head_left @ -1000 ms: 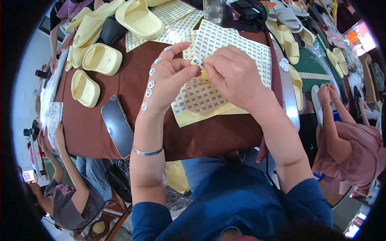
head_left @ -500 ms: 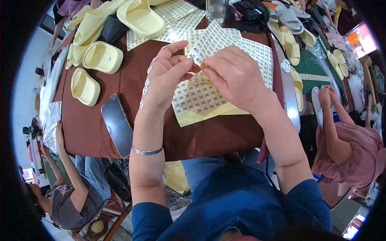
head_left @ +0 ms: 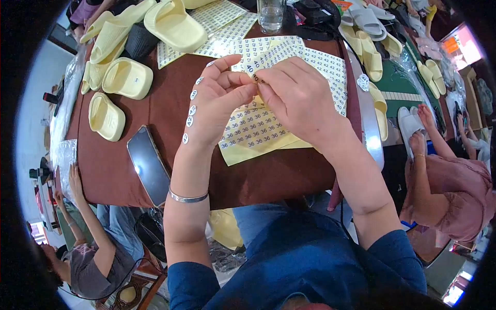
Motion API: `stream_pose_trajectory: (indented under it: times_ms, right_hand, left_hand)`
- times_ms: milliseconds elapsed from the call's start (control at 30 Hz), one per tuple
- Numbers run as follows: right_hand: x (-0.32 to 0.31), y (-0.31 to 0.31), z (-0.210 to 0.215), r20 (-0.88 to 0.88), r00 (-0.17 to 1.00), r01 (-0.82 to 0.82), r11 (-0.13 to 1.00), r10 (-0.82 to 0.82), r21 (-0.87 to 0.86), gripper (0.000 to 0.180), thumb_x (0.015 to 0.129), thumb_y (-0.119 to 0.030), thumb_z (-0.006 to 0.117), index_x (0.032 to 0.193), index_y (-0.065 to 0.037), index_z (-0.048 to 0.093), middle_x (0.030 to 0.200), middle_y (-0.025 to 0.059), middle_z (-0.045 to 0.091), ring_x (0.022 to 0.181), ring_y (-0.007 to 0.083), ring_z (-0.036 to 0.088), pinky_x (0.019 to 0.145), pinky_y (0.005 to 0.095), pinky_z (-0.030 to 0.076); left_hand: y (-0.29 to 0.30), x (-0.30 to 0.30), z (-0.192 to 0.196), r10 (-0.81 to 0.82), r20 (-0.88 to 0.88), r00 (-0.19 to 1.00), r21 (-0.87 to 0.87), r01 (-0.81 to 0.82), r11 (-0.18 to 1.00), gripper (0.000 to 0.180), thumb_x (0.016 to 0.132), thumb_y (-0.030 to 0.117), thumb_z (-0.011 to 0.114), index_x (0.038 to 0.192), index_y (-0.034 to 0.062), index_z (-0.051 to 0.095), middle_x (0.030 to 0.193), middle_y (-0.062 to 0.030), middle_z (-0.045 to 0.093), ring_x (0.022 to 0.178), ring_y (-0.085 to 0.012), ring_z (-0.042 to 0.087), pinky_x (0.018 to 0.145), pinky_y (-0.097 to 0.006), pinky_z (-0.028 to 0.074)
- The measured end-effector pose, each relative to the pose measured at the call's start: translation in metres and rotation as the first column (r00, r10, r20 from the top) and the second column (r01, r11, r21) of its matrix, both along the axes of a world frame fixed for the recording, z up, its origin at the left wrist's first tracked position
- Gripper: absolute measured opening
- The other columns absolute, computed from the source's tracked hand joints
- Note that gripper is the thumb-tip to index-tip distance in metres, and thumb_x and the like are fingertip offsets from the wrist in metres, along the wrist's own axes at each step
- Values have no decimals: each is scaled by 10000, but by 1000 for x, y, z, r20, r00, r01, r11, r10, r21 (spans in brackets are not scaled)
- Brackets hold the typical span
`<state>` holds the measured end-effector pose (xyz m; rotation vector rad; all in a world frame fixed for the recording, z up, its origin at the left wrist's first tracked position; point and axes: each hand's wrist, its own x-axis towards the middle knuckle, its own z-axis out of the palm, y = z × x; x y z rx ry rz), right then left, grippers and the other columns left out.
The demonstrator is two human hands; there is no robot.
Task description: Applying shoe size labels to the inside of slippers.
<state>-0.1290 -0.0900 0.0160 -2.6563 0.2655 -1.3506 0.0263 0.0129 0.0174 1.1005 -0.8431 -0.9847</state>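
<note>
Small round white stickers [head_left: 192,110] with dark print run along the outer edge of my left hand [head_left: 219,103] and its fingers. Its thumb and index finger are pinched at the edge of a pale sticker sheet [head_left: 263,58], fingertips touching those of my right hand [head_left: 305,103]. My right hand is closed too, thumb and fingers gripping the same sheet, with its other fingers curled. Whether a loose sticker sits between the fingertips is hidden. Beneath both hands, more printed sticker sheets [head_left: 243,135] overlap on the brown cloth.
A phone [head_left: 148,164] lies left of my forearm on the brown tablecloth [head_left: 248,181]. Pale yellow slippers [head_left: 128,77] stand at the far left, and a glass of water [head_left: 271,19] at the back. People sit on both sides; the one on the right holds a light grey slipper [head_left: 408,124].
The held sheet has tilted lower, its upper corner no longer standing up. My fingertips have come closer together. On the right, the person's hands have moved apart around the slipper.
</note>
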Motion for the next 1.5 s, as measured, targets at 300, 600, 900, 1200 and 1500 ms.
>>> stream_pose_trajectory:
  times_ms: [300,600,900,1200,1500]
  right_hand:
    - [2,0,-2,31,999,12,998,-11,-62,205,699,-109,749,892,-69,692,860,51,634,876,247,613,768,385,518]
    - [2,0,-1,-29,1000,8,988,-12,-152,159,717,-127,704,860,-61,687,863,39,626,905,236,608,833,378,501]
    - [-3,2,-1,-225,972,20,978,-68,-209,71,736,-111,650,766,-50,670,809,61,624,874,227,598,862,397,485]
    - [-2,0,0,-152,987,24,988,-48,-155,66,725,-121,670,761,-66,672,781,56,617,839,232,609,838,393,491]
    - [-5,-18,10,102,992,92,978,-74,-186,157,684,-109,724,832,-101,673,826,31,621,883,240,613,817,393,490]
  left_hand:
    - [2,6,1,19,20,1000,79,-21,997,570,875,17,713,1368,-75,443,971,-88,690,852,-115,652,744,-240,526]
    - [3,-1,3,82,178,981,42,-91,995,525,895,-23,656,1367,-106,443,973,-111,704,885,-128,666,787,-242,539]
    - [5,-17,1,173,705,687,-29,-216,976,459,880,-49,647,1323,-71,532,902,-149,737,812,-146,704,753,-267,568]
    - [2,-14,5,128,361,924,53,-157,986,448,873,-62,642,1305,-98,529,941,-106,726,835,-129,687,762,-254,558]
    - [8,-4,4,-157,326,932,102,131,986,469,877,-25,650,1334,-48,551,959,-52,674,893,-96,641,799,-242,535]
